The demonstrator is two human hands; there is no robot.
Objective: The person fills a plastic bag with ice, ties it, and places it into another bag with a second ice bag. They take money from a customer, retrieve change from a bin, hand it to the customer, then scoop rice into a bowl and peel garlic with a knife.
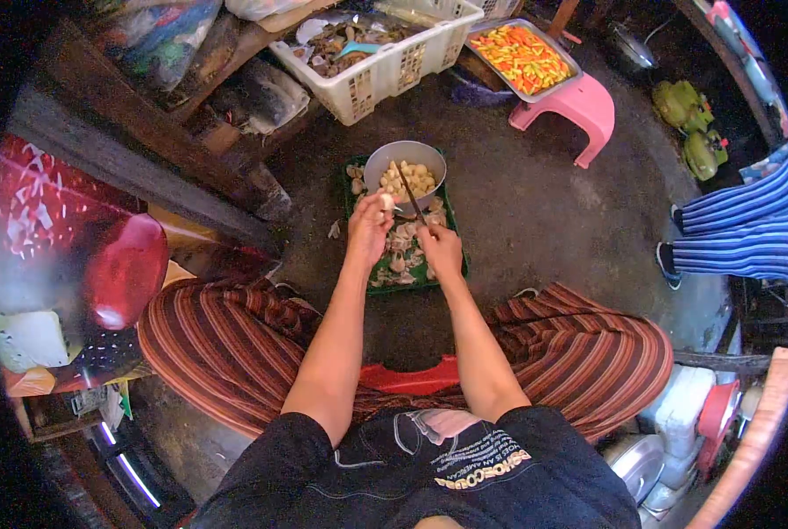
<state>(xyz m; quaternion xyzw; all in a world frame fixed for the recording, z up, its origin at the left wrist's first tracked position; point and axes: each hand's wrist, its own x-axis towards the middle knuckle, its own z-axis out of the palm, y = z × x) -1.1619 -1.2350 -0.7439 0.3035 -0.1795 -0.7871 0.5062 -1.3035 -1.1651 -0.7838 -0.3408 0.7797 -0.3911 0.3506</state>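
Observation:
My left hand (369,231) is raised beside the near rim of a grey bowl (440,181), its fingertips closed on a pale garlic clove (387,203). My right hand (441,250) is wrapped round the handle of a knife (409,191), whose narrow blade points up and away, over the bowl. Peeled garlic cloves (418,179) lie inside the bowl. Under both hands is a green tray (461,262), which bears the bowl, loose papery garlic skins (404,238) and some unpeeled garlic (356,182).
A white crate (372,88) of mixed items stands ahead. To its right, a tray of chopped orange and green vegetables (522,57) is beside a pink stool (579,110). Another person in blue striped trousers (738,229) stands at right. Green gas canisters (689,123) sit farther back.

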